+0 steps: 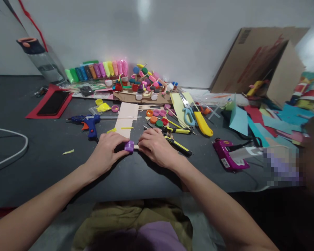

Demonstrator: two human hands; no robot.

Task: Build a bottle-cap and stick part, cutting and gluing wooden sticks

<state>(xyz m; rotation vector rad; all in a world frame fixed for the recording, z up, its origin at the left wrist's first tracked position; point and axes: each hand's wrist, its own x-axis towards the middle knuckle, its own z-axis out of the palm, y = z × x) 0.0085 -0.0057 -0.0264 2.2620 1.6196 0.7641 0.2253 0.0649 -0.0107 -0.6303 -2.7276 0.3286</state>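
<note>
Low over the dark table, my left hand (pixel 106 150) pinches a small shiny purple block (pixel 129 146) between thumb and fingertips; its kind is not clear. Thin pale wooden sticks (pixel 136 147) run from the block's right side into the closed fingers of my right hand (pixel 157 145). Just behind the hands lie a strip of pale card (pixel 125 116) and short yellow pieces (pixel 127 128). Black-and-yellow pliers (pixel 178 145) rest beside my right hand. A blue glue gun (pixel 90 125) lies beyond my left hand.
Scissors (pixel 188 113) and a yellow utility knife (pixel 202 123) lie at back right. A purple device (pixel 231 157) and coloured paper (pixel 261 120) are farther right, near another person. At the back stand clay packets (pixel 98 70), a bottle (pixel 43 59) and cardboard (pixel 251 59). A phone (pixel 53 103) lies left.
</note>
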